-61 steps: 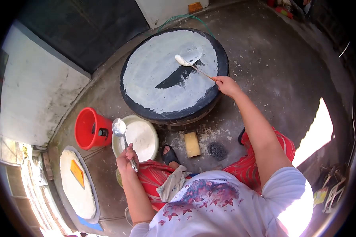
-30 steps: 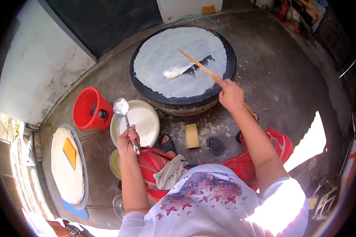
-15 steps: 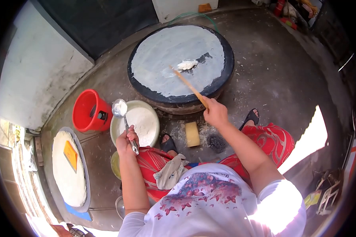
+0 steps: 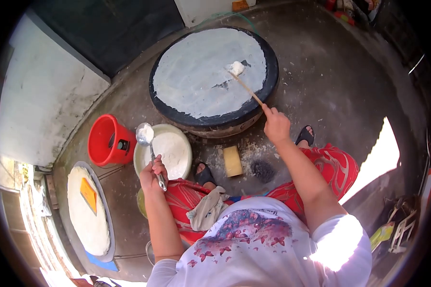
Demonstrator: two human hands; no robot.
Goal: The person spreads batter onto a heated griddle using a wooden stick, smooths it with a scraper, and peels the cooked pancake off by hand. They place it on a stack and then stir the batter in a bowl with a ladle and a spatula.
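Fingers of our right hand grip a stick at white paste on the griddle; our left hand grips a ladle. We judge the step spreading; dark patches need light strokes.

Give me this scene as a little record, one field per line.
Left grip: closed around a metal ladle holding white paste
Right grip: closed around a wooden stick, tip by a white lump
Griddle: round, black, mostly coated white, small dark gaps showing
Near ladle: pale basin, red bucket
On floor: yellow block
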